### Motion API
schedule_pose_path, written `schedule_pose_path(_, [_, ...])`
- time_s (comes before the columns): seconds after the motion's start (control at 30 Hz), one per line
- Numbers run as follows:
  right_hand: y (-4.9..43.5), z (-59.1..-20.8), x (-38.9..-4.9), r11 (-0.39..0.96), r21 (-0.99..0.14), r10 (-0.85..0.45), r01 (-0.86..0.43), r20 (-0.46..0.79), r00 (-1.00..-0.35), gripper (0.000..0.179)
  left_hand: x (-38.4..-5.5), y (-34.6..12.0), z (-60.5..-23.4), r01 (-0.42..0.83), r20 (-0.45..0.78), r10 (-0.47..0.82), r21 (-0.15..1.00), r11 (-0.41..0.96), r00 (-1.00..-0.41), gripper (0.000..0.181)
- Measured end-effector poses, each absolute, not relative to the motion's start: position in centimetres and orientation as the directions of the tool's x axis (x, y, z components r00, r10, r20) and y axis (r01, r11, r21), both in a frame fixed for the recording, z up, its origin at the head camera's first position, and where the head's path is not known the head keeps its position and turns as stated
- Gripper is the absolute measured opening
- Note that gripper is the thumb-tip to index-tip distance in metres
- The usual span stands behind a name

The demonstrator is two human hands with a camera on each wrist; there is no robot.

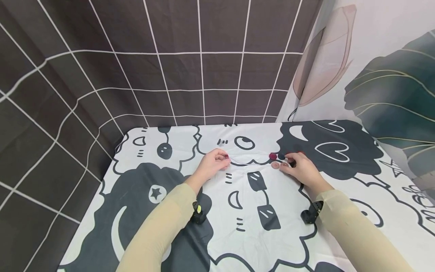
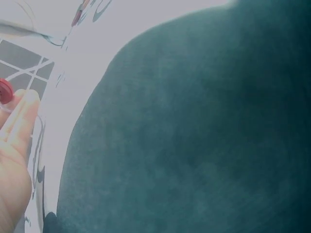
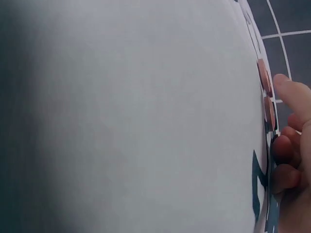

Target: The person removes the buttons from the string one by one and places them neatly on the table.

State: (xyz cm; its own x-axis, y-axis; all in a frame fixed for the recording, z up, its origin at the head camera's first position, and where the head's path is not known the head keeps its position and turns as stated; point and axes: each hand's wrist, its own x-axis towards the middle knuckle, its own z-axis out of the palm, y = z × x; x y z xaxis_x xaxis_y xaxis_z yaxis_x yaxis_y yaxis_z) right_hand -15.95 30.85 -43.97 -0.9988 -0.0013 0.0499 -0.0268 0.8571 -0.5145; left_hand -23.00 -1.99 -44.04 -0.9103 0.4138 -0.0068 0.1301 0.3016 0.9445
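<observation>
My left hand pinches a small red button between thumb and fingertips, just above the cloth. A thin white thread appears to trail from it to the right. My right hand is low over a group of buttons, thumb and index finger apart, other fingers bent; I see nothing held between them. Beside its fingertips lie a dark red button, a dark blue button and a pink button. A second pinkish button lies by the thumb, partly hidden in the head view.
A black-and-white cartoon-print cloth covers the table. Behind it hangs a dark grid-patterned curtain, with a pale leaf-print curtain at the right. A bit of red shows just beyond the right hand.
</observation>
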Motion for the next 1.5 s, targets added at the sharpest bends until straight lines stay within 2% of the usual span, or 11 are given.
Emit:
schedule_pose_path(0.13, [30.5,-43.9,-16.0,0.853,-0.517,-0.006,-0.070,0.125,-0.992,0.050,-23.0,-1.9,-43.9,0.125,-0.010,0.408,0.945,0.303,-0.913,0.025])
schedule_pose_path(0.33, [29.6,-43.6,-16.2,0.838,-0.542,-0.011,-0.071,0.114,-0.993,0.063,-23.0,-1.9,-43.9,0.110,-0.024,0.406,0.946,0.304,-0.914,0.026])
schedule_pose_path(0.7, [27.5,-43.8,-16.6,0.813,-0.559,-0.058,-0.165,0.205,-0.977,0.041,-22.9,-1.8,-43.8,0.119,-0.025,0.405,0.938,0.325,-0.914,0.025])
schedule_pose_path(1.03, [26.1,-43.9,-17.3,0.793,-0.560,-0.103,-0.241,0.266,-0.958,0.049,-23.0,-1.8,-44.0,0.146,-0.017,0.420,0.925,0.352,-0.907,0.025])
schedule_pose_path(1.5, [23.9,-43.9,-18.0,0.772,-0.579,-0.138,-0.262,0.250,-0.958,0.046,-22.8,-1.8,-43.8,0.128,-0.028,0.415,0.930,0.343,-0.910,0.025])
